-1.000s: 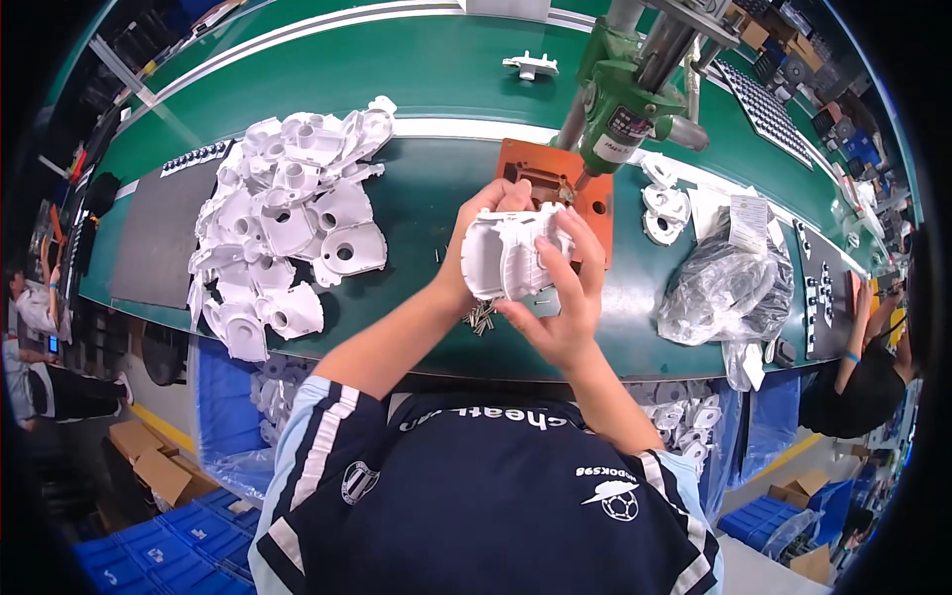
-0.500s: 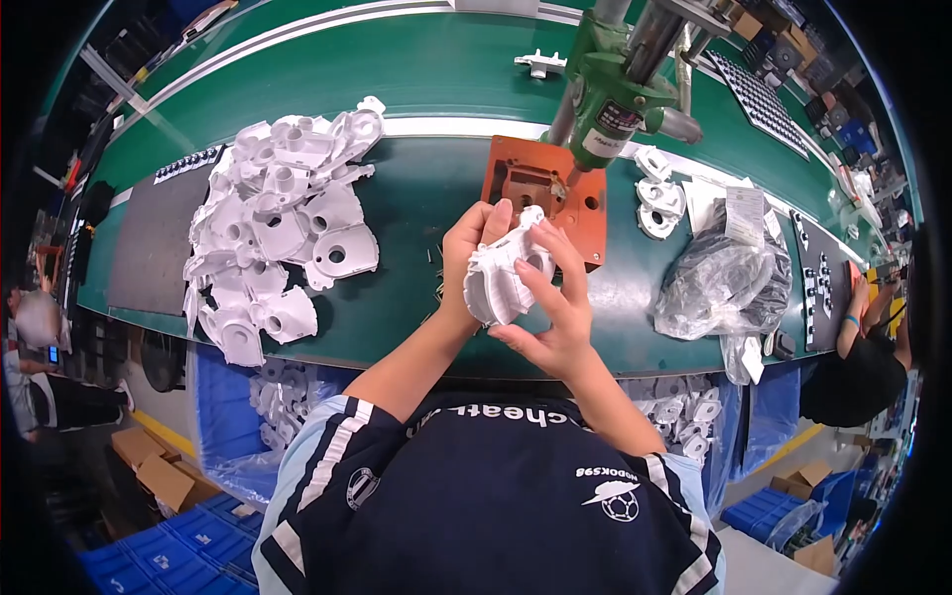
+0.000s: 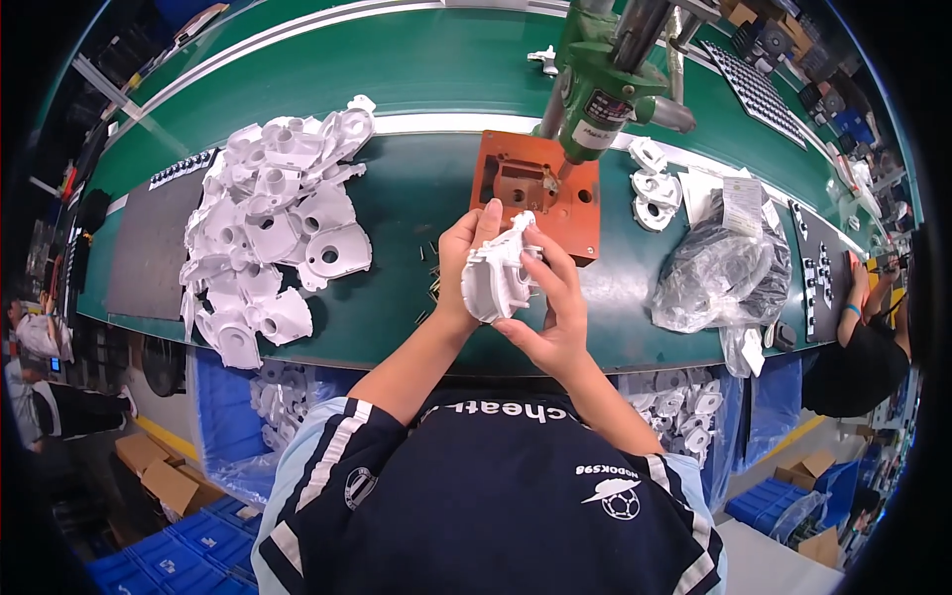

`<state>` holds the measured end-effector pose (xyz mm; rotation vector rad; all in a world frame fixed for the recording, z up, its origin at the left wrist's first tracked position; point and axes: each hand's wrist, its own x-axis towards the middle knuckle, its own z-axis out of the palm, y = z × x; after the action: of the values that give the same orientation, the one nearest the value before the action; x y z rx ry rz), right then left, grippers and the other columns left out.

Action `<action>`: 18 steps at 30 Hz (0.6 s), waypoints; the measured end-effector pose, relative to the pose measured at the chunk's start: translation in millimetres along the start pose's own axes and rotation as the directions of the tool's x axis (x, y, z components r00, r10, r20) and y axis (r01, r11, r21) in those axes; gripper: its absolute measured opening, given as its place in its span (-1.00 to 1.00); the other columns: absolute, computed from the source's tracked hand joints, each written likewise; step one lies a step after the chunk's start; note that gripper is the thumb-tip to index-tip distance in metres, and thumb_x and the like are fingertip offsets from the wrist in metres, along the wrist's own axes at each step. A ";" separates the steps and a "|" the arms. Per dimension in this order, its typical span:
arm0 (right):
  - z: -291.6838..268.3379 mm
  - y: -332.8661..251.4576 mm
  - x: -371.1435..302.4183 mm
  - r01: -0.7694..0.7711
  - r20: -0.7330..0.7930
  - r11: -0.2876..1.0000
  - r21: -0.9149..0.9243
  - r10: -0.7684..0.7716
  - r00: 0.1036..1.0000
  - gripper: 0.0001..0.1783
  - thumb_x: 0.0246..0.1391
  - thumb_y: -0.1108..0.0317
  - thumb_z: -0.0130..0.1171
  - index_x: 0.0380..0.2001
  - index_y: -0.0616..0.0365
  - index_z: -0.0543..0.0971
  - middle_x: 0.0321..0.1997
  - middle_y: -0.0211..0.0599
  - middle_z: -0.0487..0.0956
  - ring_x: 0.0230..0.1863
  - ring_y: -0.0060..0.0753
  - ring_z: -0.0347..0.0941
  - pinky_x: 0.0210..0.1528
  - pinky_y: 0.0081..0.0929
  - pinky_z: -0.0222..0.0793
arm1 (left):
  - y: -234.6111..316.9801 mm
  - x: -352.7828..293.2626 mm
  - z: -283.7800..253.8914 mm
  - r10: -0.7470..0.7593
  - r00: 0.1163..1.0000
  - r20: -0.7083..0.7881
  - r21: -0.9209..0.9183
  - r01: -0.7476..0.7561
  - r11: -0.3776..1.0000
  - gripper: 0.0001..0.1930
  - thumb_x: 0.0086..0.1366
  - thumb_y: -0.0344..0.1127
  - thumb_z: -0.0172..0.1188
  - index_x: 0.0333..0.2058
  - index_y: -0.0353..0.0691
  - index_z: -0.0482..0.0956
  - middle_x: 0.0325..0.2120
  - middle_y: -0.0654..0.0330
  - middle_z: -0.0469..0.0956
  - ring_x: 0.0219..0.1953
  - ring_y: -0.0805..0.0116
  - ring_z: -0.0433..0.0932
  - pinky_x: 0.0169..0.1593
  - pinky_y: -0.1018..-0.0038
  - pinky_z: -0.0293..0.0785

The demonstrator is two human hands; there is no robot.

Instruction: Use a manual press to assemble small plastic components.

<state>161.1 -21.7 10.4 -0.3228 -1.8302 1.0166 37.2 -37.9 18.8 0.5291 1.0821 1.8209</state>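
We've got a white cast housing (image 3: 496, 280) gripped in both hands, left hand (image 3: 462, 260) behind, right hand (image 3: 551, 307) in front, just over the green worktop (image 3: 416, 208), near the orange fixture (image 3: 535, 198); a heap of white castings (image 3: 273, 223) lies left.

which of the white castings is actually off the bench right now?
The white casting gripped between the left hand and right hand, in front of the orange fixture. The pile and small group lie on the bench.
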 end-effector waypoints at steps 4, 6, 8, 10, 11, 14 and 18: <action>-3.0 -2.1 2.1 0.090 0.050 0.975 -0.201 -0.082 0.995 -0.32 -0.25 0.21 0.41 0.03 0.11 0.45 0.22 -0.02 0.22 0.26 0.09 0.14 0.13 -0.12 0.23 | -2.9 -0.9 2.1 0.026 1.000 0.004 0.037 -0.026 0.999 -0.61 0.33 -0.05 0.00 -0.49 -0.28 0.48 -0.61 0.29 0.48 -0.62 0.61 0.41 -0.54 0.64 0.35; -4.5 1.1 1.2 0.113 0.088 0.975 -0.192 -0.098 0.991 -0.31 -0.25 0.21 0.41 0.03 0.11 0.44 0.22 -0.03 0.22 0.27 0.09 0.12 0.15 -0.10 0.21 | -1.6 -0.8 2.9 0.023 1.000 0.005 0.020 -0.023 1.000 -0.61 0.33 -0.05 0.00 -0.49 -0.28 0.48 -0.62 0.29 0.48 -0.62 0.61 0.41 -0.55 0.65 0.34; -4.3 2.0 -0.2 0.061 0.060 0.991 -0.115 -0.055 0.997 -0.30 -0.27 0.21 0.42 0.03 0.11 0.44 0.22 -0.03 0.22 0.27 0.10 0.11 0.16 -0.09 0.19 | 1.9 -0.8 4.5 -0.021 1.000 0.015 0.057 0.020 0.998 -0.60 0.33 -0.05 0.00 -0.50 -0.29 0.47 -0.63 0.29 0.47 -0.62 0.62 0.40 -0.56 0.65 0.33; -5.9 1.5 -2.8 0.010 0.040 0.999 -0.037 -0.008 0.999 -0.29 -0.28 0.22 0.42 0.03 0.11 0.44 0.21 -0.03 0.23 0.28 0.11 0.10 0.17 -0.08 0.17 | -1.1 -0.8 8.6 -0.011 1.000 0.019 0.064 0.010 0.998 -0.59 0.34 -0.05 -0.01 -0.51 -0.29 0.47 -0.63 0.29 0.47 -0.62 0.60 0.39 -0.55 0.64 0.32; -5.5 1.6 -2.7 0.033 0.031 0.993 -0.113 -0.030 0.999 -0.29 -0.29 0.22 0.43 0.03 0.11 0.45 0.21 -0.04 0.24 0.26 0.09 0.12 0.16 -0.09 0.18 | -1.2 0.5 9.4 -0.001 1.000 0.031 0.074 -0.001 0.997 -0.58 0.34 -0.05 -0.02 -0.53 -0.30 0.47 -0.63 0.29 0.47 -0.62 0.59 0.39 -0.54 0.63 0.31; -12.6 4.4 -3.5 0.066 0.057 0.980 -0.189 -0.057 0.997 -0.28 -0.27 0.22 0.42 0.04 0.12 0.42 0.20 -0.02 0.24 0.26 0.06 0.12 0.18 -0.12 0.16 | -10.2 0.8 7.9 0.117 0.993 0.014 0.260 -0.117 0.959 -0.56 0.35 -0.06 -0.03 -0.55 -0.33 0.49 -0.64 0.31 0.45 -0.61 0.58 0.36 -0.51 0.61 0.30; -21.9 0.8 6.8 0.148 0.120 0.974 -0.170 -0.128 0.984 -0.14 -0.30 0.19 0.45 0.13 0.09 0.31 0.21 0.01 0.25 0.23 0.06 0.19 0.21 -0.12 0.13 | 26.3 -13.7 11.2 0.079 0.996 0.036 0.445 -0.086 0.891 -0.56 0.35 -0.04 -0.03 -0.58 -0.24 0.52 -0.62 0.35 0.46 -0.57 0.67 0.31 -0.54 0.57 0.22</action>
<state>176.2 -6.1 17.7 -0.2475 -2.0179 0.7888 38.9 -49.7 48.2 0.8709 1.4986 1.6325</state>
